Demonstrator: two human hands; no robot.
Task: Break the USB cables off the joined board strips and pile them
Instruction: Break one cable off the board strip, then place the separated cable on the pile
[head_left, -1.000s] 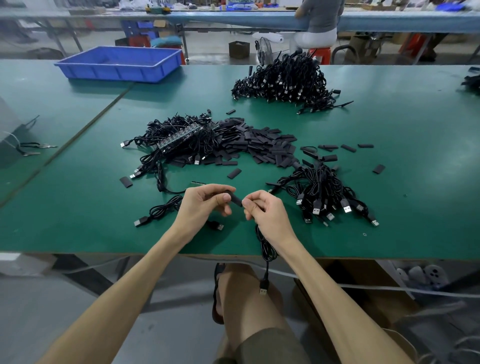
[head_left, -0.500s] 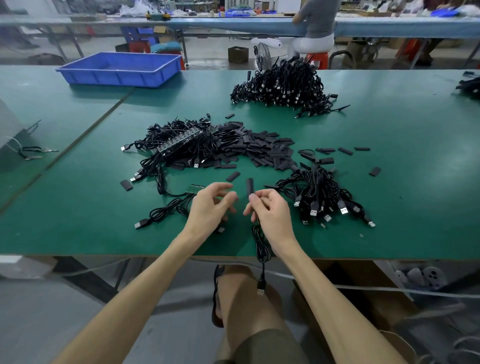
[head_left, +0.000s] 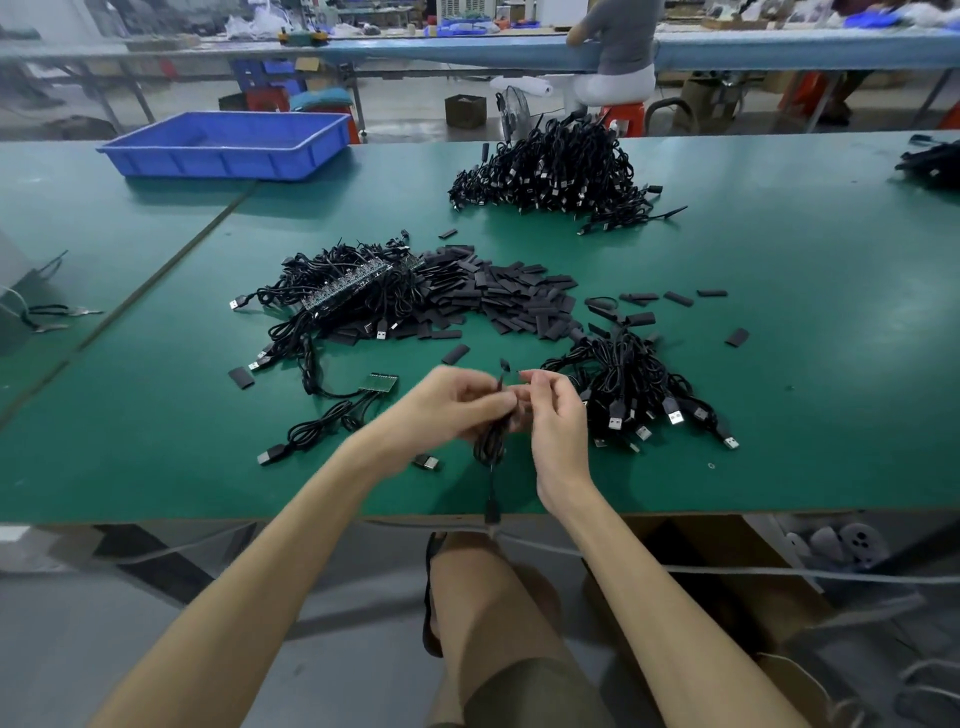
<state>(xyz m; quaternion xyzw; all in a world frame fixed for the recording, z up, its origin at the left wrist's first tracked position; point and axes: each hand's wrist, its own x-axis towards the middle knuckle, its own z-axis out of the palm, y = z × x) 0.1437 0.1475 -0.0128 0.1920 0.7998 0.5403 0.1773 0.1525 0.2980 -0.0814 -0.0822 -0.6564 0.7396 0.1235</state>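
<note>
**Change noted.** Half a second earlier the hands were parted, the left one slack and the right one holding a short black piece upright. They have now closed together again at the near edge of the surface (head_left: 779, 312). The left hand (head_left: 447, 410) has its fingers curled round a bunched USB cable (head_left: 491, 447). The right hand (head_left: 556, 421) pinches at the cable's upper end with curled fingers; motion blur hides the exact contact. A small black fragment (head_left: 504, 365) shows just above the fingertips, and whether it is held cannot be told. The cable's plug (head_left: 492, 512) hangs over the edge at 6 o'clock.

**Assessment.** This cable appears already free of any board. It is probably due for the near pile (head_left: 634, 395), just beside the right hand at 2 o'clock. Work remains: a short board strip (head_left: 382, 382) with cables attached lies at 10 o'clock of the left hand. Further joined board strips (head_left: 348, 288) sit in the tangle beyond it, next to a heap of black sleeves (head_left: 509, 301).

**Containers.** One blue tray (head_left: 228, 145) stands at the far 10 o'clock, well apart from the work. No cables show in it, though the low angle hides much of its floor. The large far pile (head_left: 556, 171) at 12 o'clock lies loose on the surface.
</note>
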